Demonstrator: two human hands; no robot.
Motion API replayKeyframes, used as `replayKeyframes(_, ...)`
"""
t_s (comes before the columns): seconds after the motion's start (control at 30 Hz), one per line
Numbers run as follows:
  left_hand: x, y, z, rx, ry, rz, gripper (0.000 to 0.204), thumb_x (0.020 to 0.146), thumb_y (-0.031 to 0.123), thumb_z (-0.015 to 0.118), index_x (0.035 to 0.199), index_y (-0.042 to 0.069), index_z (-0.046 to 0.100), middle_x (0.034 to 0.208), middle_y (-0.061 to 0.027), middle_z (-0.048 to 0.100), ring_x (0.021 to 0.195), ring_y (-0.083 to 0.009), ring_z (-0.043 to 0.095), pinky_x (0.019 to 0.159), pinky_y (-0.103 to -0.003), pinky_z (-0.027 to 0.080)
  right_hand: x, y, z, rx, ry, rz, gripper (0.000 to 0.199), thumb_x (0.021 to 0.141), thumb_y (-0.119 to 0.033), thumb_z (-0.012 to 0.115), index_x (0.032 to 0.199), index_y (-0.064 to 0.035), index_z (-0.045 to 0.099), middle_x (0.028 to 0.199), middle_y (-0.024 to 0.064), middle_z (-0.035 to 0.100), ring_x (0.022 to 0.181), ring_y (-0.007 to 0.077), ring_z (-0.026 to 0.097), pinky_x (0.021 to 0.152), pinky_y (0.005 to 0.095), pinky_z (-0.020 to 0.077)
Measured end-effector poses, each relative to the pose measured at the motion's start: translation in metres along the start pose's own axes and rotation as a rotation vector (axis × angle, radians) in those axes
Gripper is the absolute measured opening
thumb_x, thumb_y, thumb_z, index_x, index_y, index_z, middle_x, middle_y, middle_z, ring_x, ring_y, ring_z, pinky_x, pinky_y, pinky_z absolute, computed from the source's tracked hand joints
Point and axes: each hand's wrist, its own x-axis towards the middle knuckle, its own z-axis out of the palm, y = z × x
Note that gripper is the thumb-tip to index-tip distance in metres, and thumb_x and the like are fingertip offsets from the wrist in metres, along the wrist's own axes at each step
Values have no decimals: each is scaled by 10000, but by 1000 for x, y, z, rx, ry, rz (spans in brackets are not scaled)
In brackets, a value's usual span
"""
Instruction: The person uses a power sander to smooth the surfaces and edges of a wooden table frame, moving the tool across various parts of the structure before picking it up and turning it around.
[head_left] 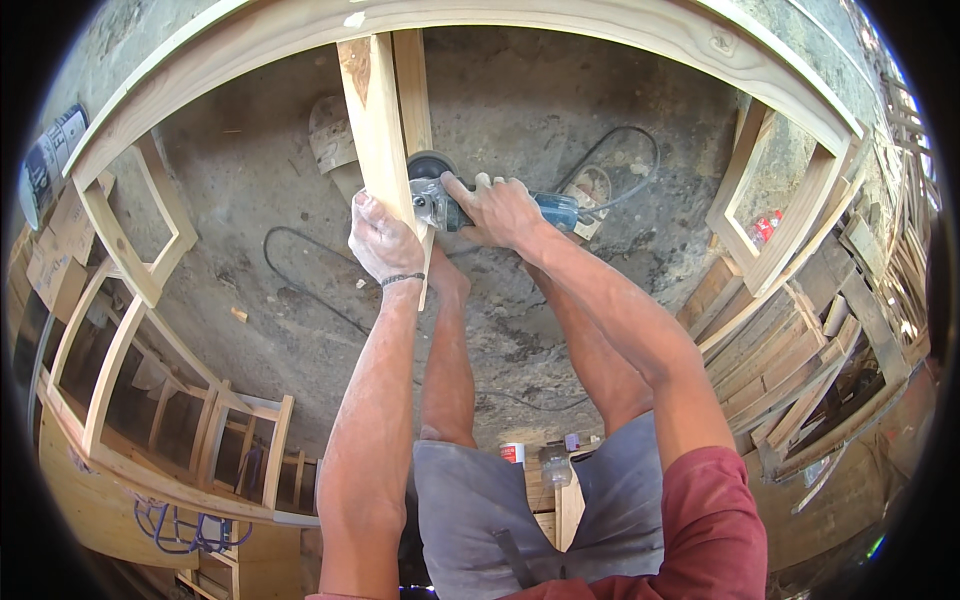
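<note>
My left hand [385,238] is closed around the lower end of a pale wooden leg [375,125], which runs down from a long wooden rail [560,15] at the far side. A blue angle grinder [556,210] is in my right hand [498,212], fingers wrapped over its front part. The grinder's round dark disc [432,163] sits against or just beside the leg's right side; contact cannot be made out. Behind that leg stands a second wooden piece [412,90]. Pale dust coats both hands.
A black cord [300,290] loops over the concrete floor [540,90]. Wooden frame parts [110,360] stand at the left, beside a paint can [55,155]. Scrap boards [770,370] are stacked at the right. Sandals [590,195] lie near the grinder.
</note>
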Motion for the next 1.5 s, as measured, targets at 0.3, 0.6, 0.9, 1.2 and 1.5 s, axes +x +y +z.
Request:
replayKeyframes(0.3,-2,4,3,-17,-1,8,616,1086,491,309,1034,-10,663,876,-250,700,830,-457,683,747,-500,508,7,-4,5,-8,51,-28,907,808,-509,782,1560,-171,405,1028,199,697,860,332,742,707,418,581)
replayKeyframes(0.6,-2,1,2,-13,-7,8,619,1084,495,309,1032,-9,665,875,-250,700,824,-466,679,734,-512,504,21,15,-35,51,102,17,806,844,-458,747,1505,-166,389,1001,220,710,861,363,745,702,447,572)
replayKeyframes(0.9,0,5,-4,-6,19,17,592,1081,434,330,1006,-66,638,847,-290,679,785,-441,679,713,-502,492,14,-1,-4,22,7,-81,905,845,-522,760,1577,-176,355,1088,237,685,902,383,736,742,468,584)
replayKeyframes(1.2,0,6,3,21,3,35,397,1040,333,424,1083,35,683,972,-271,697,948,-489,667,823,-517,531,-25,39,-48,311,40,195,896,771,-453,793,1523,-131,426,1133,277,716,973,443,716,844,507,566)
replayKeyframes(1.5,4,0,-12,101,-40,-19,375,1047,342,405,1083,64,654,1019,-251,696,999,-490,646,865,-552,510,-124,44,-109,855,314,305,938,698,-322,867,1494,-59,445,1218,229,705,1125,372,696,986,445,527)
